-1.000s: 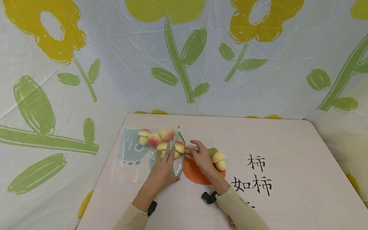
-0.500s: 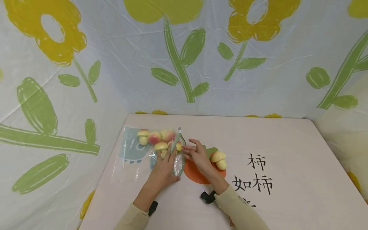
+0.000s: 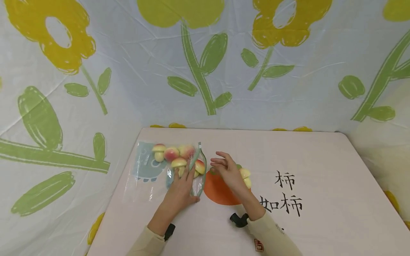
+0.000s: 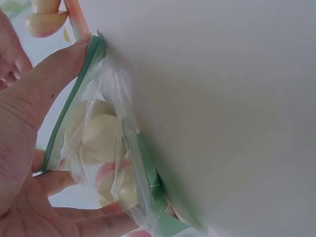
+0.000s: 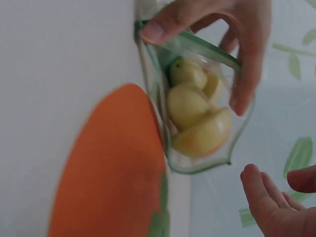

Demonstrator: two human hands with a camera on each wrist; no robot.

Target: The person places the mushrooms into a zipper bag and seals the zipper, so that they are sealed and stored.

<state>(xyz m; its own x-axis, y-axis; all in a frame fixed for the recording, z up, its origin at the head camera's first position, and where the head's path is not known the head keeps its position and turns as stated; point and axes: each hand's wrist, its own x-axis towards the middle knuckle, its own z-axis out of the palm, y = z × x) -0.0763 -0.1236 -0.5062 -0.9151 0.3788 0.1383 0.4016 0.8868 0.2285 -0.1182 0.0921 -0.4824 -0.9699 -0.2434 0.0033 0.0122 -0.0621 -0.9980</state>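
Pinching the green zip edge (image 5: 211,50) of a clear zip bag (image 3: 170,174) between thumb and fingers, my left hand (image 3: 180,192) holds the mouth gaping toward three o'clock. Mushroom models (image 3: 178,163) with red-and-yellow caps lie inside the bag, from twelve round to ten o'clock of that hand. My right hand (image 3: 229,174) hovers at two o'clock from the left, apart from the bag, fingers loosely spread and holding nothing. At three o'clock from it, one loose mushroom model (image 3: 245,174) sits at the edge of the orange persimmon print (image 3: 221,192) on the pale pink tabletop (image 3: 333,170), with black brush characters (image 3: 292,204) at four o'clock.
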